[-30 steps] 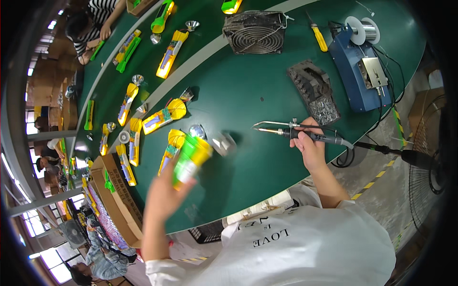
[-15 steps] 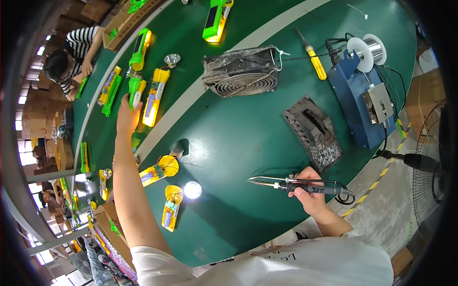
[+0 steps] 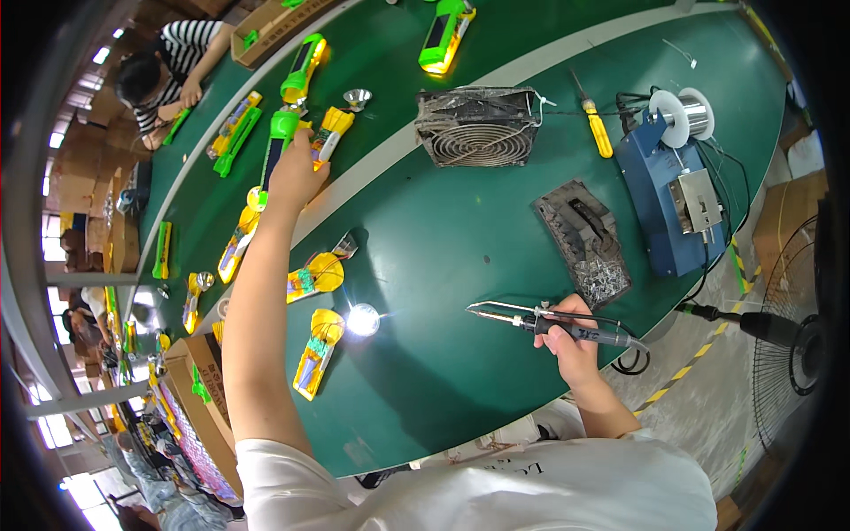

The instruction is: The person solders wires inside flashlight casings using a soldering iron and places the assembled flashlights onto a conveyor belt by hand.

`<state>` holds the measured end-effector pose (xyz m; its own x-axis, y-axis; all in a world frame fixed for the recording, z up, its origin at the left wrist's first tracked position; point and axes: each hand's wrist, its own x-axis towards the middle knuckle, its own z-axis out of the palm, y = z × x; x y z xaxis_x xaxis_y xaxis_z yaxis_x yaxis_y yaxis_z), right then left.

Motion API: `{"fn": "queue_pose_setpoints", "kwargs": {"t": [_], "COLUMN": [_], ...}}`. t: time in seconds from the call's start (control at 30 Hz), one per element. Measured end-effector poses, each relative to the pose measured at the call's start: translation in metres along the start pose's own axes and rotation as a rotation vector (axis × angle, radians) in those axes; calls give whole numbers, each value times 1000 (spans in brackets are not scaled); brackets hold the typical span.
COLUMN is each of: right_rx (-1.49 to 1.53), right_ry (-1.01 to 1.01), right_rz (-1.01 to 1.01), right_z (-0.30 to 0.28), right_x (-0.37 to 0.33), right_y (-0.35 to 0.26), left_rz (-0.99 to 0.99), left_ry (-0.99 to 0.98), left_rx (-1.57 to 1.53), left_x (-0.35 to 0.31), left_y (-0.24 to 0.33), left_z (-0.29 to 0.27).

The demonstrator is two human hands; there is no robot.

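Right hand (image 3: 567, 341) grips soldering iron (image 3: 553, 320) lengthwise, tip pointing left.

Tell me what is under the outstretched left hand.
The left hand covers the near end of a green flashlight lying on the green table. What is beneath the palm is hidden.

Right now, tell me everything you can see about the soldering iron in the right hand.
The soldering iron has a dark handle and a slim metal tip. It lies nearly level above the green table, tip pointing toward the person's left. The right hand grips the handle, and a dark cord trails off its rear end.
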<state>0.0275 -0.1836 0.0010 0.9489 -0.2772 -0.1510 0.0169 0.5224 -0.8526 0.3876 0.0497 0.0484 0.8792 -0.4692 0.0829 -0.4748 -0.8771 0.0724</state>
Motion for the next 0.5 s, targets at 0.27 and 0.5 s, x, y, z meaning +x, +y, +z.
{"fn": "queue_pose_setpoints", "kwargs": {"t": [0.27, 0.5], "right_rx": [28, 36], "right_ry": [23, 18], "right_rz": [-268, -467], "right_z": [-9, 13], "right_x": [-17, -45], "right_y": [-2, -59], "left_rz": [107, 34], "left_ry": [-29, -69], "left_rx": [-362, -336], "left_x": [-118, -293], "left_y": [70, 151], "left_z": [-92, -65]}}
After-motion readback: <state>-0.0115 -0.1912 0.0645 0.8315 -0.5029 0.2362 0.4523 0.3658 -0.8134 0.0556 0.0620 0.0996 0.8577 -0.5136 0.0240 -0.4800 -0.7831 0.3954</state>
